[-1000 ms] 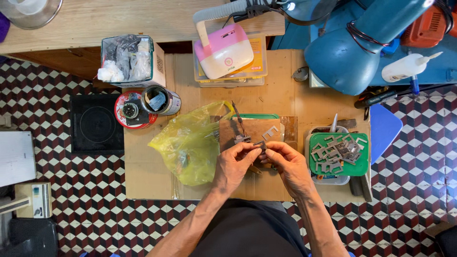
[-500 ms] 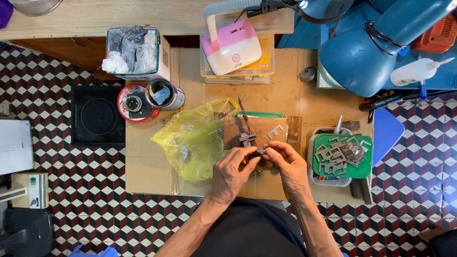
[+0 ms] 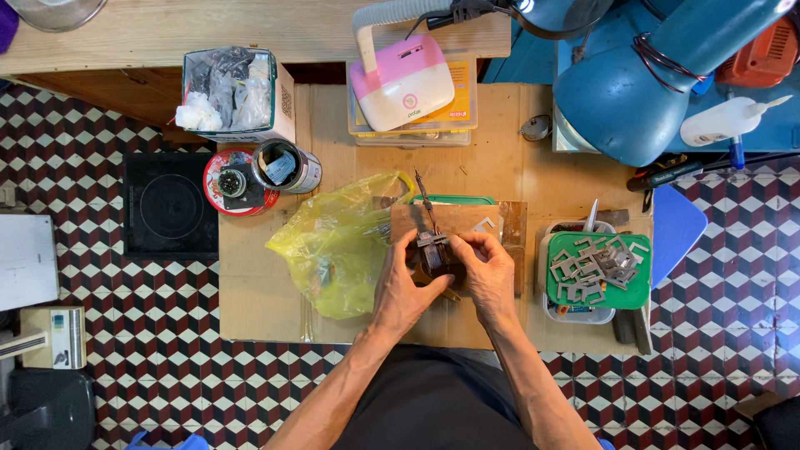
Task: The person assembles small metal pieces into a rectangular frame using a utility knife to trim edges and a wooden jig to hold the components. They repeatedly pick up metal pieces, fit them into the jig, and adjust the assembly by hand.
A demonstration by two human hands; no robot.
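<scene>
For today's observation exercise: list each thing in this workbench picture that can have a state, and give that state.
Left hand: gripping the small dark coil part.
Right hand: gripping the same part.
Yellow plastic bag: open, crumpled.
Green lid: on its tub, heaped with metal pieces.
Tin can: open, upright.
Cardboard box: open, stuffed.

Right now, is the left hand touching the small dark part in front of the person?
Touching. The head view shows the left hand with its fingers wrapped against the dark part, no gap between them.
</scene>
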